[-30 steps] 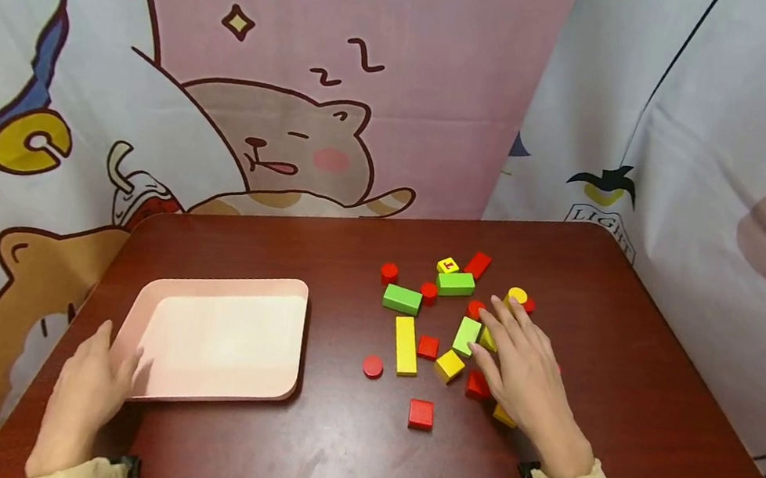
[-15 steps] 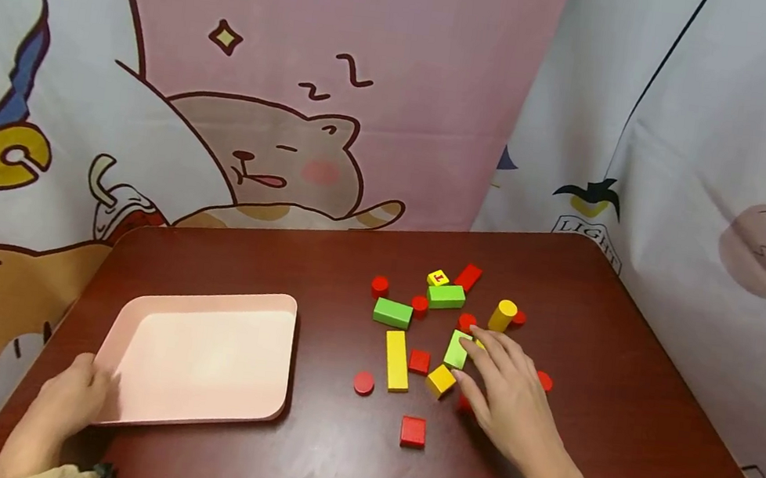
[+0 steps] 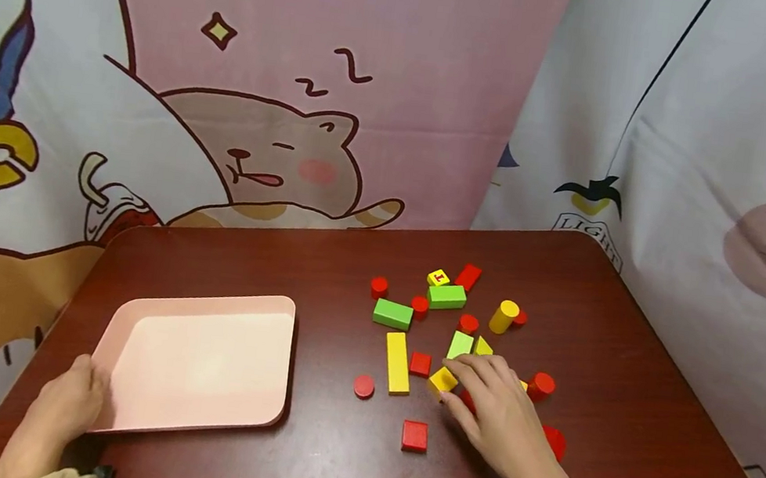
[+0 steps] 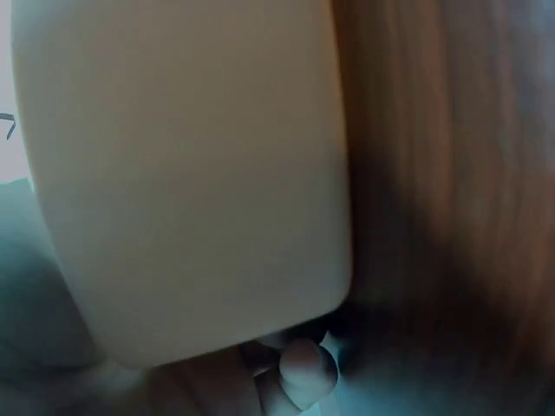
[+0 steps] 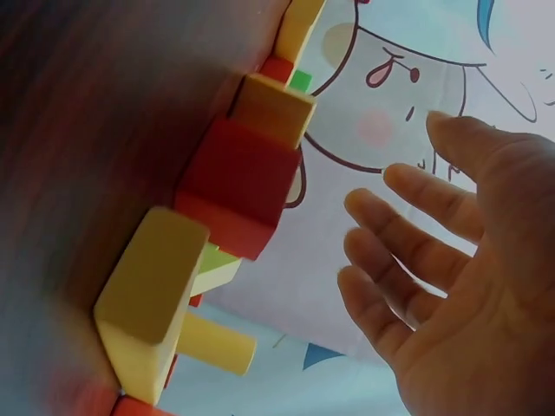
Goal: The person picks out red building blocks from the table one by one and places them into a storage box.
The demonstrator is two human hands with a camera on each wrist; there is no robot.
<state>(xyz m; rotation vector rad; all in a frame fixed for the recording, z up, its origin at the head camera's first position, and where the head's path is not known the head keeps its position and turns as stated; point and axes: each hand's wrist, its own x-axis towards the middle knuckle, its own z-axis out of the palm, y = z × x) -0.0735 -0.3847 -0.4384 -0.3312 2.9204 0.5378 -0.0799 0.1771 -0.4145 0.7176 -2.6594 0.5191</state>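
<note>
Between the pink tray (image 3: 198, 364) and your right hand (image 3: 503, 426), which hovers loose-fingered and unloaded over the blocks, lie the long yellow block (image 3: 398, 363) and red disc (image 3: 364, 387), with the yellow cylinder (image 3: 503, 317) standing beyond. Your left hand (image 3: 66, 402) grips the tray's left edge, its pale floor fully in view on the table's (image 3: 221, 477) left.

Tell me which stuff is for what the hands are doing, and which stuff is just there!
Probably for the job:
Pink tray, gripped by the left hand
Red blocks, yellow blocks and green blocks, scattered near the right hand

Probably just there:
Cartoon cloth hanging behind
Table underneath everything
</note>
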